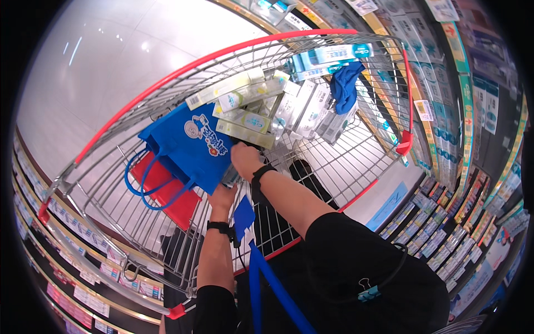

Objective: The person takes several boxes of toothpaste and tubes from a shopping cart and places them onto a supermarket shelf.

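Observation:
Both hands reach into a wire shopping cart (267, 36) with red plastic edging. My left hand (222, 197) is at the lower edge of a blue gift bag (187, 146) with a cartoon print, its fingers partly hidden by the bag. Close to the bag's right side, my right hand (245, 158) is bent inward beside the pale green boxes (245, 129); what its fingers touch is hidden. A small packaged item (230, 176) shows partly between the hands. White boxes (306, 108), a bunched blue cloth (346, 87) and teal-and-white boxes (329, 58) lie farther along the cart.
Shelves of packaged goods (442, 104) run along the right side, with small-box racks (434, 221) at the lower right. More shelves (83, 267) stand at the lower left. A red panel (167, 188) lies under the bag's handles. A blue lanyard (275, 284) hangs before me.

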A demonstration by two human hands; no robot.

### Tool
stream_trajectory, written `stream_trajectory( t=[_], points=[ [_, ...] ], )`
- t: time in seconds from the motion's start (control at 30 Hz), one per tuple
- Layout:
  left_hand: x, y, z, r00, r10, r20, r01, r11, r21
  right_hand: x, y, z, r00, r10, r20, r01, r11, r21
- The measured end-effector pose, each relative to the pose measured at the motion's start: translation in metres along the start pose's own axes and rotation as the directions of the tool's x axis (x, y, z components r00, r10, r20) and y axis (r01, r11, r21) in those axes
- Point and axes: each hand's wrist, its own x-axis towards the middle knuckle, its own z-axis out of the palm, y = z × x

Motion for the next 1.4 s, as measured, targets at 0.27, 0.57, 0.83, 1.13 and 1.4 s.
stream_trajectory(
  t=[0.27, 0.57, 0.83, 1.13, 1.4],
  points=[
    [-0.043, 0.055, -0.055, 0.995, 0.017, -0.094, -0.008, 0.995, 0.103, -0.108, 0.091, -0.092, 0.991, 0.045, 0.127, -0.083, 0.945, 0.316],
    [-0.155, 0.154, -0.125, 0.939, -0.343, 0.031, 0.299, 0.770, -0.564, -0.273, 0.258, -0.207, 0.990, -0.017, -0.137, 0.124, 0.546, 0.829],
    [-0.240, 0.327, -0.156, 0.993, 0.117, -0.019, -0.060, 0.359, -0.931, -0.473, 0.335, -0.307, 0.930, -0.069, -0.361, 0.321, -0.326, 0.889],
    [-0.231, 0.478, -0.136, 0.801, 0.568, 0.187, -0.072, 0.402, -0.913, -0.513, 0.409, -0.311, 0.798, 0.368, -0.477, 0.603, -0.481, 0.637],
    [-0.181, 0.599, -0.101, 0.614, 0.643, 0.458, 0.046, 0.550, -0.834, -0.583, 0.485, -0.306, 0.686, 0.685, -0.243, 0.573, -0.304, 0.761]
  ],
)
